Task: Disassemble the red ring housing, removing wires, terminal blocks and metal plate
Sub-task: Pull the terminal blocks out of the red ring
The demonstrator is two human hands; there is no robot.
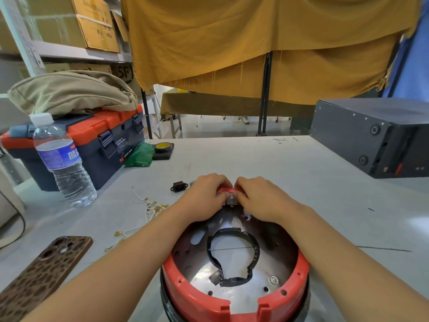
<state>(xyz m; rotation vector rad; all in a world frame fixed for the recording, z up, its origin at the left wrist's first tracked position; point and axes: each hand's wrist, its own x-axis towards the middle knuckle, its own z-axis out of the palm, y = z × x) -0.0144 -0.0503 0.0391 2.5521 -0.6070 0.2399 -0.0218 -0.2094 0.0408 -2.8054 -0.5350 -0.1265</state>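
Table (301, 173), grey. Red ring housing (199, 296) at 6 o'clock, open side up; inside it the metal plate (234, 275) lying flat, with a black taped loop (232, 259) on top. Left hand (204, 194) and right hand (257, 196) meet at the housing's 12 o'clock rim, both fingers curled, pinching a small grey terminal block (231, 202) between them; equally near. Toolbox (76, 145) at 10 o'clock, shut. Loose wires (148, 208) at 9 o'clock, already out. Black socket (179, 186) just left of hands.
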